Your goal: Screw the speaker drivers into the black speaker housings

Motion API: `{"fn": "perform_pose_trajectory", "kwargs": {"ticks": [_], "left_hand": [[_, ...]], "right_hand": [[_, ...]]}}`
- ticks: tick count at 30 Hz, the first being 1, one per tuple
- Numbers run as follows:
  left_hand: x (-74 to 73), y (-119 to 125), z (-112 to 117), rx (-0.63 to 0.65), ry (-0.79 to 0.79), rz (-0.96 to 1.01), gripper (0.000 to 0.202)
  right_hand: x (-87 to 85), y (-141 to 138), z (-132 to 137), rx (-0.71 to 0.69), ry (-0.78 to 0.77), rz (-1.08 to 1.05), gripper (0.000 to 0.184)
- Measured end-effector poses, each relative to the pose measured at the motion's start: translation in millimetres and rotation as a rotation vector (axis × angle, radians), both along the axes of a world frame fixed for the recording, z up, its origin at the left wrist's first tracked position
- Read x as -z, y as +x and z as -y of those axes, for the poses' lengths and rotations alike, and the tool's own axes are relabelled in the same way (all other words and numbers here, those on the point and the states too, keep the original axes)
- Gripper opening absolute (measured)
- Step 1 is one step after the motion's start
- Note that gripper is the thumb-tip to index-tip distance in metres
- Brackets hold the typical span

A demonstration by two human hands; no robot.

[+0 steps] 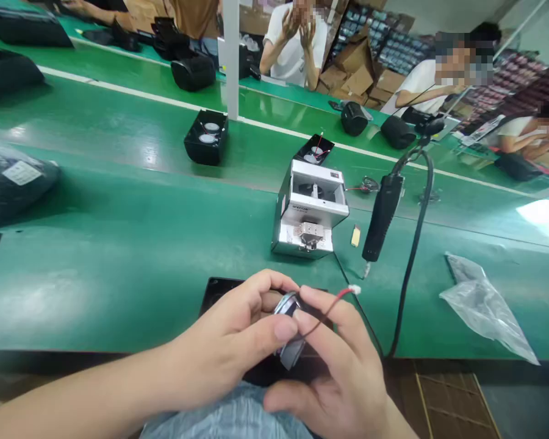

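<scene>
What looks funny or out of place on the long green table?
A crumpled clear plastic bag lies loose on the green workbench, apart from the other things. A small yellow-and-white scrap sits alone beside the silver metal screw feeder. Both look left behind, not put anywhere on purpose.

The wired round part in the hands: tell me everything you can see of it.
The wired round part is a small disc with a silvery, metal-looking rim, partly hidden. It sits tilted on edge between the left hand and right hand, both gripping it. A thin red-and-black lead runs from it to a white connector.
</scene>
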State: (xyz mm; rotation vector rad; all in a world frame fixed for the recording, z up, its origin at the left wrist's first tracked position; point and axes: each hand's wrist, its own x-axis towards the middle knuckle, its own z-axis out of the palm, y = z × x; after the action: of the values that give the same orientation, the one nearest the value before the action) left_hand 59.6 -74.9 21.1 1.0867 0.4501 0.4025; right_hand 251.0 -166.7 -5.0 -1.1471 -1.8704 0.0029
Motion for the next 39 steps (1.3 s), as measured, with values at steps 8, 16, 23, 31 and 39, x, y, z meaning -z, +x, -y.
{"fn": "perform_pose_trajectory", "kwargs": {"ticks": [8, 16, 23, 31, 39], "left_hand": [[28.6, -54, -20, -0.243, 1.040, -0.384, 0.137], [54.1, -78, -28, 0.040, 1.276, -0.612, 0.124], [59.5, -77, -30, 0.005, 1.231, -0.560, 0.110], [58.9, -75, -35, -0.009, 1.201, -0.534, 0.102], [55.4, -73, -36, -0.004, 1.197, -0.530, 0.099]], "right_hand": [[-11.6, 33, 0, 0.038, -0.245, 0.044, 0.044], [-9.5, 49, -31, -0.209, -0.635, 0.596, 0.045], [1.4, 47, -32, -0.221, -0.719, 0.684, 0.045], [-0.5, 49, -38, -0.245, -0.770, 0.692, 0.041], [2.7, 49, -35, -0.234, -0.747, 0.697, 0.041]]}}
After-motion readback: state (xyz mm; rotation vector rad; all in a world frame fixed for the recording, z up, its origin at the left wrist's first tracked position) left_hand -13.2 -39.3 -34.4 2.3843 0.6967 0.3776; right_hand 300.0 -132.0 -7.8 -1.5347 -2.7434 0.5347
